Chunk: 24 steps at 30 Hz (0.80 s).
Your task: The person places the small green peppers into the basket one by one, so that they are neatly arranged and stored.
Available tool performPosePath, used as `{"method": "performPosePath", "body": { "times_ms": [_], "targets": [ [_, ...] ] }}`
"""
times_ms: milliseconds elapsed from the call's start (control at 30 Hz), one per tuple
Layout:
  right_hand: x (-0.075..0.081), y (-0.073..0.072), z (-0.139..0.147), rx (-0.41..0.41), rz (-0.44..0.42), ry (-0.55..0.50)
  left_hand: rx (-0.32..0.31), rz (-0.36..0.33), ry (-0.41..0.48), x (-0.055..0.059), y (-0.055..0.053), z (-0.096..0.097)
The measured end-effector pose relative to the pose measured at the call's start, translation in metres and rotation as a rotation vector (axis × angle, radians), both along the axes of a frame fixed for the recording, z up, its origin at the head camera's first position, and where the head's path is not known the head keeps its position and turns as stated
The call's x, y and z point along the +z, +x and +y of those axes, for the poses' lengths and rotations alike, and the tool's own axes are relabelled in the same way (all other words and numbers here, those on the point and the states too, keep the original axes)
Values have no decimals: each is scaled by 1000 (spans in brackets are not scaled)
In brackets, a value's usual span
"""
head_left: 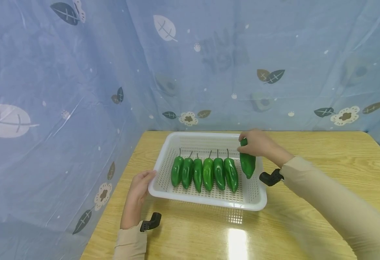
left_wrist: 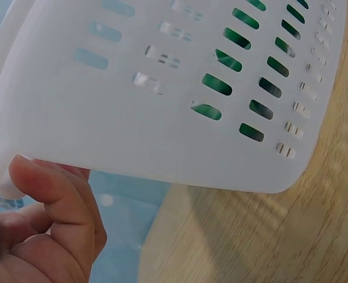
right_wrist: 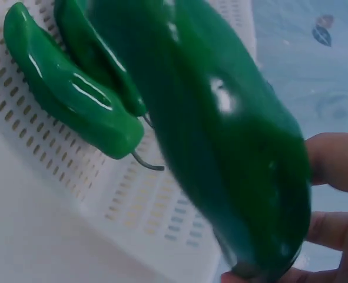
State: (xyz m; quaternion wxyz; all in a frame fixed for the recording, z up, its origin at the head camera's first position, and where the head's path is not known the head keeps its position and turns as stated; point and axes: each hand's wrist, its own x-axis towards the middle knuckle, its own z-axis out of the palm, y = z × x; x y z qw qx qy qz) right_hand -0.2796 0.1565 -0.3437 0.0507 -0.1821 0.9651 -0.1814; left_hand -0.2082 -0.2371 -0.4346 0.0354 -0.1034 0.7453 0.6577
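A white perforated plastic basket stands on the table with several green peppers lying side by side in it, stems toward the far side. Over the basket's right end, my right hand pinches one more green pepper near its stem end, tip hanging down. In the right wrist view this held pepper fills the middle, above the others. My left hand grips the basket's left rim; in the left wrist view its fingers bend at the rim's corner.
The wooden table extends right of the basket and in front of it. A blue patterned sheet hangs behind and along the left side. Black wrist devices sit at both sleeve cuffs.
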Motion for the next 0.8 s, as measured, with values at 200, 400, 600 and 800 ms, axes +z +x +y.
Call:
{"method": "performPosePath", "body": {
  "times_ms": [200,400,600,800],
  "targets": [
    [-2,1,-13,24,-63,79,14,-3,-10,-1,0,0],
    [-10,-2,-22,23,-125,102,10,4,-15,0,2,0],
    [-21,-5,-32,39,-120,194,7,9,-14,0,0,0],
    [-27,0,-40,49,-141,292,16,-7,-26,-3,-1,0]
  ]
}}
